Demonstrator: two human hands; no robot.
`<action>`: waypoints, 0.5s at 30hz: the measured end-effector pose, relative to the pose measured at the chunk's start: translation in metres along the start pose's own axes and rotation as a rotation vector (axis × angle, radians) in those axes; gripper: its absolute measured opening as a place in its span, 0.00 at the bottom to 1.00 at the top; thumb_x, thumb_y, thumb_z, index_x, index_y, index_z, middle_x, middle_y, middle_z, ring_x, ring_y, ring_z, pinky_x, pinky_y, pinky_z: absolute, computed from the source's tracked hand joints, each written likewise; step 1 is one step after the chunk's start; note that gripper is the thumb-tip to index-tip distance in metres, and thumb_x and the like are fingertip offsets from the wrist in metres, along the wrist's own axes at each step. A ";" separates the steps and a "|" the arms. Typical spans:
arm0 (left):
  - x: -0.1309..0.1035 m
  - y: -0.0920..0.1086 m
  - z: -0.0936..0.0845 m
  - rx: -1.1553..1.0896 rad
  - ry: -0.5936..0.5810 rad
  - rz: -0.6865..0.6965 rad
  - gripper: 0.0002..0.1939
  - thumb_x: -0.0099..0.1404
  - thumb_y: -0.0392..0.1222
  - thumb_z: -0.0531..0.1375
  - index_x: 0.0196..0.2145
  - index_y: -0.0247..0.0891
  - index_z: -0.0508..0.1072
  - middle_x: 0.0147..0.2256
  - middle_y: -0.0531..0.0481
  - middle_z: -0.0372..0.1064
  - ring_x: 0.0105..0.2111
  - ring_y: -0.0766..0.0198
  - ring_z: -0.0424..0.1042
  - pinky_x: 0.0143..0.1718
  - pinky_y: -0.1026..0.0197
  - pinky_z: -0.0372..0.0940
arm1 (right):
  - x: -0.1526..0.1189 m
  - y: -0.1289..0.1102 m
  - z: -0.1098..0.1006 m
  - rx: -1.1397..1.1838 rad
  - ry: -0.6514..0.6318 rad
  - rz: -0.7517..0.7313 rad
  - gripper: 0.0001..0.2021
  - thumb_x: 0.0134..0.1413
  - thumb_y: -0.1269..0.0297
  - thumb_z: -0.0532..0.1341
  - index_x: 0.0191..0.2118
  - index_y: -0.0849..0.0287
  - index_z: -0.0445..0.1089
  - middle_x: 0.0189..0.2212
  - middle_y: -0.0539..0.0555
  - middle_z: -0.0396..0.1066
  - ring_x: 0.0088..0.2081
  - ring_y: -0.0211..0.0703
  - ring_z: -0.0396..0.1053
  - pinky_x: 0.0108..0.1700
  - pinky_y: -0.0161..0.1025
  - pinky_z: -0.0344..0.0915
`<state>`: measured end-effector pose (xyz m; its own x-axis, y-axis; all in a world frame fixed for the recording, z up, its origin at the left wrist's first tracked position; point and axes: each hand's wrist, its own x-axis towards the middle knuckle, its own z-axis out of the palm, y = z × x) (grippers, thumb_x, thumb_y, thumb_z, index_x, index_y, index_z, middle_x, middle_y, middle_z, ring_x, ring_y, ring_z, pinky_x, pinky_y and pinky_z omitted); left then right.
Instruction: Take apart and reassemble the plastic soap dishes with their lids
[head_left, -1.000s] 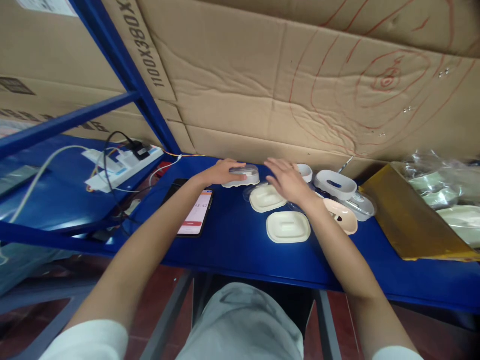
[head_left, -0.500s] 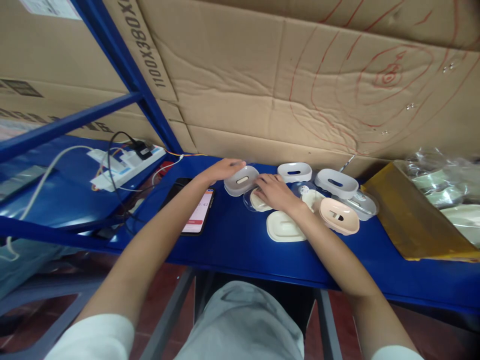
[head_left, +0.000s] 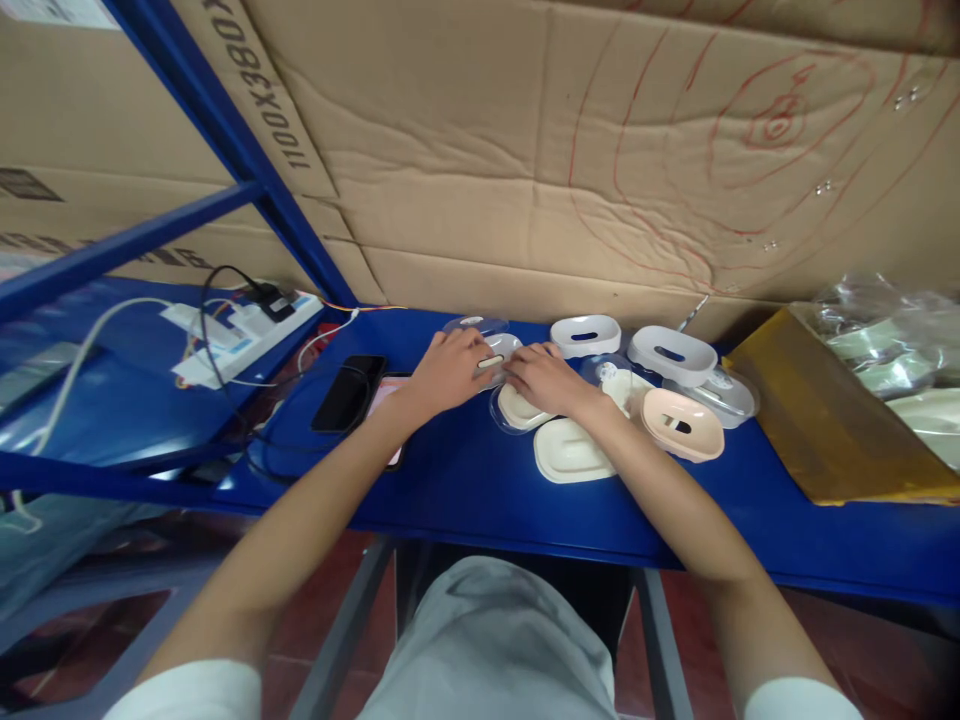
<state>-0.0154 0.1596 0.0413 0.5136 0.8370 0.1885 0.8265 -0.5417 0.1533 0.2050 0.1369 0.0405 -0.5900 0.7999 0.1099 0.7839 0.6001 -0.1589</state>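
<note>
Between my hands at the back of the blue table is a pale grey oval soap dish (head_left: 504,345) with a slot in its middle. My left hand (head_left: 454,372) is curled over its left side, hiding much of it. My right hand (head_left: 546,378) has its fingertips closed on the right edge. A clear lid (head_left: 480,325) lies behind my left fingers. Just below my right hand, a cream oval piece (head_left: 519,410) rests on another clear lid. Nearer the front edge lies a cream tray (head_left: 571,455), partly behind my right forearm.
To the right stand two white soap dishes (head_left: 586,335) (head_left: 671,355), a peach one (head_left: 682,425) and clear lids. An open carton (head_left: 832,420) holds plastic-wrapped pieces. At left are phones (head_left: 349,393), cables and a power strip (head_left: 251,340). Cardboard (head_left: 465,200) walls the back.
My left hand has come down and right onto the grey soap dish. My right fingers have shifted to its right edge. A clear lid behind is now more visible. The view has shifted slightly.
</note>
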 end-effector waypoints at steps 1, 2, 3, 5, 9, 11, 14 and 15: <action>-0.004 0.004 0.002 0.017 -0.014 0.028 0.18 0.76 0.51 0.59 0.58 0.44 0.79 0.59 0.38 0.73 0.62 0.41 0.68 0.64 0.41 0.58 | 0.000 0.001 -0.003 0.008 -0.001 -0.005 0.17 0.77 0.64 0.53 0.57 0.59 0.78 0.54 0.64 0.77 0.57 0.58 0.70 0.59 0.53 0.57; -0.006 0.008 0.005 0.032 -0.025 0.049 0.18 0.76 0.51 0.59 0.58 0.45 0.79 0.58 0.38 0.74 0.61 0.42 0.69 0.63 0.42 0.59 | -0.001 0.002 -0.008 0.016 0.001 -0.010 0.17 0.78 0.65 0.53 0.58 0.58 0.78 0.55 0.63 0.78 0.57 0.57 0.71 0.59 0.52 0.57; -0.007 0.010 0.007 0.045 -0.033 0.062 0.18 0.76 0.50 0.58 0.58 0.46 0.79 0.58 0.39 0.75 0.61 0.42 0.70 0.62 0.43 0.59 | -0.003 0.004 -0.014 0.020 0.005 -0.013 0.18 0.78 0.65 0.52 0.59 0.57 0.77 0.55 0.62 0.78 0.57 0.56 0.71 0.59 0.51 0.57; -0.006 0.013 0.012 0.062 -0.040 0.075 0.18 0.77 0.47 0.56 0.59 0.46 0.78 0.58 0.40 0.76 0.60 0.44 0.71 0.60 0.45 0.61 | -0.007 0.010 -0.027 0.032 0.031 -0.015 0.18 0.78 0.64 0.51 0.60 0.56 0.76 0.58 0.60 0.77 0.58 0.55 0.71 0.60 0.51 0.57; 0.000 0.015 0.013 0.070 -0.015 0.042 0.20 0.79 0.43 0.51 0.58 0.42 0.79 0.55 0.38 0.80 0.57 0.45 0.74 0.58 0.44 0.62 | -0.016 0.025 -0.049 0.102 0.134 0.002 0.19 0.78 0.62 0.51 0.63 0.56 0.74 0.62 0.59 0.76 0.62 0.55 0.71 0.63 0.50 0.59; 0.000 0.017 0.012 0.071 0.021 -0.006 0.22 0.80 0.44 0.49 0.58 0.40 0.79 0.53 0.37 0.81 0.56 0.43 0.75 0.57 0.43 0.61 | -0.017 0.030 -0.051 0.128 0.168 0.028 0.21 0.77 0.61 0.53 0.67 0.58 0.71 0.64 0.60 0.74 0.64 0.57 0.69 0.64 0.52 0.59; -0.002 0.021 0.010 0.071 0.084 -0.090 0.24 0.81 0.45 0.46 0.61 0.40 0.77 0.52 0.37 0.81 0.55 0.42 0.74 0.55 0.43 0.62 | -0.014 0.031 -0.041 0.120 0.148 0.048 0.22 0.75 0.62 0.56 0.68 0.57 0.69 0.66 0.62 0.72 0.66 0.60 0.67 0.66 0.56 0.58; -0.004 0.022 0.011 0.072 0.105 -0.115 0.24 0.81 0.45 0.45 0.62 0.40 0.76 0.52 0.37 0.81 0.55 0.42 0.74 0.55 0.43 0.62 | -0.012 0.029 -0.037 0.109 0.124 0.039 0.21 0.75 0.63 0.57 0.68 0.56 0.70 0.66 0.62 0.72 0.66 0.60 0.67 0.66 0.57 0.57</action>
<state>0.0029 0.1456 0.0337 0.3912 0.8785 0.2742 0.8946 -0.4329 0.1105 0.2415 0.1451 0.0708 -0.5259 0.8215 0.2206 0.7762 0.5695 -0.2705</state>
